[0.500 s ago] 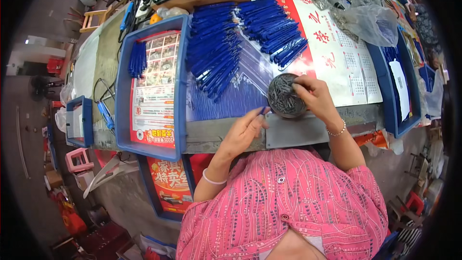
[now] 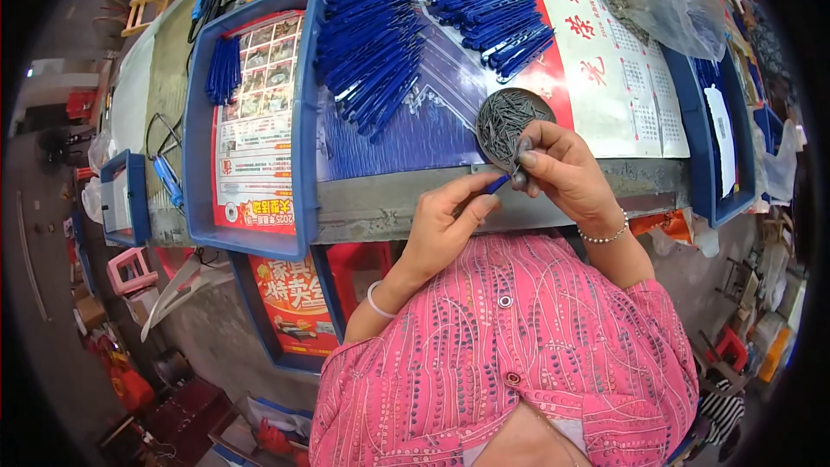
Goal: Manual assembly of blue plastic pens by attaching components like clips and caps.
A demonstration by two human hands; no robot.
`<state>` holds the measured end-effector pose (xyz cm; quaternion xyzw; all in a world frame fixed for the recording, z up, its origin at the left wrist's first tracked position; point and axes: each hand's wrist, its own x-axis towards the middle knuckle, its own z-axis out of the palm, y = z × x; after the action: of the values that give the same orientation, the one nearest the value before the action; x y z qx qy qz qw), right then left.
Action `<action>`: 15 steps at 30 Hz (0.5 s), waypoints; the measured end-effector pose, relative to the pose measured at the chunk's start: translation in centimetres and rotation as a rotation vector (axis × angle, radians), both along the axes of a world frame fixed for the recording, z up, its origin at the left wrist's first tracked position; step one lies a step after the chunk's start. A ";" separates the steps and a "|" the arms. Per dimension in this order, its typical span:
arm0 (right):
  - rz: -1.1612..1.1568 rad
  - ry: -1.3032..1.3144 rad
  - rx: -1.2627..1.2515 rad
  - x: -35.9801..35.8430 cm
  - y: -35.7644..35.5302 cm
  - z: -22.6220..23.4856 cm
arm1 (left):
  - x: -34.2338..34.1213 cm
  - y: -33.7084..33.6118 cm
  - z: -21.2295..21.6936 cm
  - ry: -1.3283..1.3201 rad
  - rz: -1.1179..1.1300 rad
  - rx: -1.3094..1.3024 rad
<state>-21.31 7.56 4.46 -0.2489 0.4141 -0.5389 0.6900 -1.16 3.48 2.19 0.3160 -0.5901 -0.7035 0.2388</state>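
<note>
My left hand [image 2: 448,218] pinches a slim blue stick [image 2: 496,184], most of it hidden by the fingers, with its tip pointing up and right. My right hand [image 2: 566,173] is closed at the fingertips close to that tip; whatever it pinches is too small to make out. Just behind the right hand stands a round dark bowl [image 2: 543,102] of thin grey metal pins [image 2: 503,121]. Beyond it, two fanned piles of similar blue sticks, a left pile [image 2: 372,52] and a right pile [image 2: 488,13], lie on the table.
A blue tray [image 2: 314,121] lined with printed paper stands at the left, holding a small blue bundle [image 2: 223,69]. Another blue tray [image 2: 702,182] is at the right edge. Clear plastic bags [image 2: 679,17] lie at the back right. A blue-handled tool [image 2: 169,180] rests left of the tray.
My right hand has come out of the pin bowl toward my body. My left hand has brought the stick's tip close to the right fingertips. The whole view has shifted slightly.
</note>
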 end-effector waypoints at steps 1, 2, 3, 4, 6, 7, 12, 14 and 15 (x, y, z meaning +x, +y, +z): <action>-0.002 -0.001 0.001 0.1 0.0 0.1 | 0.0 0.1 0.1 0.010 0.012 0.001; -0.013 0.039 -0.012 0.3 0.1 0.1 | 0.1 0.2 0.1 0.020 0.024 0.002; -0.024 0.079 -0.024 0.4 0.1 0.1 | 0.2 0.2 0.0 0.019 0.023 0.002; -0.026 0.078 -0.023 0.6 0.1 0.2 | 0.3 0.2 -0.1 0.019 0.015 0.019; -0.082 0.124 -0.031 0.7 0.0 0.5 | 0.6 0.2 -0.2 0.018 0.008 0.037; -0.082 0.123 -0.030 0.5 0.1 0.7 | 0.7 0.1 -0.2 0.015 0.028 0.030; 0.090 0.311 -0.037 0.2 0.6 2.3 | 0.9 -0.3 0.1 -0.017 0.042 -0.085; 0.110 0.325 -0.018 0.2 0.6 3.0 | 0.9 -0.4 0.5 -0.057 0.051 -0.205; 0.140 0.339 -0.069 0.1 0.6 3.0 | 0.8 -0.5 0.7 -0.056 0.048 -0.203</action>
<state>-21.20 8.18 7.43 -0.3878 0.4874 -0.4540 0.6371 -0.34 3.02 2.91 0.3238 -0.6572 -0.6249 0.2697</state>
